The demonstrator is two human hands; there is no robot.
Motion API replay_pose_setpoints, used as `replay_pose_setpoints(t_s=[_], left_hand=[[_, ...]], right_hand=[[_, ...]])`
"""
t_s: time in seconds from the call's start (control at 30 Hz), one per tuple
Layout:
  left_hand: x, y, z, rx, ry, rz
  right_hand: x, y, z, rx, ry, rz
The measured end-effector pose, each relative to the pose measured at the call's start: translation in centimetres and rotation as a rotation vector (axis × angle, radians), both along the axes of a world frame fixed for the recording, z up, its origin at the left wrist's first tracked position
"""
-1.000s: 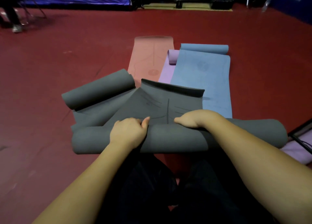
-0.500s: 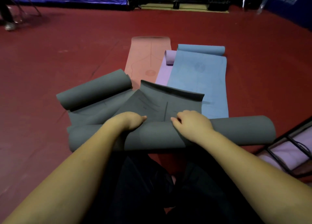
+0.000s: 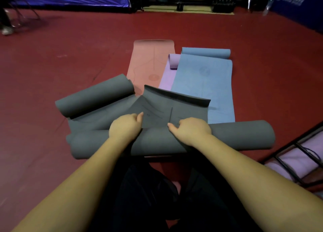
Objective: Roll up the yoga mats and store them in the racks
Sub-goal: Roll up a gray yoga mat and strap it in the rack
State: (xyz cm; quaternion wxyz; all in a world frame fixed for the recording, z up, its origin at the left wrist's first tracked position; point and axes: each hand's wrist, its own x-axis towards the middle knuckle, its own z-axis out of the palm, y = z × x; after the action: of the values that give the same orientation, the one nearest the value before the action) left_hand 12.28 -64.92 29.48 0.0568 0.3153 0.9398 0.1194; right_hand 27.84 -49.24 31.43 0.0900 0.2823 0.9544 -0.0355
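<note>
Now both hands (image 3: 158,126) closer together, grey mat (image 3: 227,135) gripped

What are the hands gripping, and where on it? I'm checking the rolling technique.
Both the left hand and the right hand grip the dark grey rubbery yoga mat at the top of its rolled part, near the middle.

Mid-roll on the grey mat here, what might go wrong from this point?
The grey yoga mat roll juts further right than left, so it may telescope. Both hands, left hand and right hand, grip near its middle, leaving the ends loose. The second grey rolled mat overlaps the flat part and could snag.
</note>
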Motion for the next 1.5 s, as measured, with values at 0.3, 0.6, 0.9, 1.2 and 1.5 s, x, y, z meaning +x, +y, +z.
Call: replay_pose_setpoints(t_s=[0.3,0.6,0.9,1.2,1.5], left_hand=[[2.2,-5.7,-3.9,-0.135,0.393,-0.472],[3.0,-4.2,-1.3,-0.298,0.404,-0.489],[7.5,-3.8,3.4,-0.287,0.313,-0.577],[7.6,-0.2,5.6,-0.331,-0.01,-0.67],[4.0,4.1,6.1,-0.391,-0.503,-0.627]], right_hand=[[-2.2,2.0,0.4,-0.16,-0.136,-0.041],[-1.0,2.0,2.0,-0.2,-0.147,-0.021],[2.9,3.0,4.2,-0.308,-0.238,-0.022],[4.8,5.9,4.0,-0.476,-0.322,-0.071],[6.9,4.0,4.5,-0.104,0.03,-0.02]])
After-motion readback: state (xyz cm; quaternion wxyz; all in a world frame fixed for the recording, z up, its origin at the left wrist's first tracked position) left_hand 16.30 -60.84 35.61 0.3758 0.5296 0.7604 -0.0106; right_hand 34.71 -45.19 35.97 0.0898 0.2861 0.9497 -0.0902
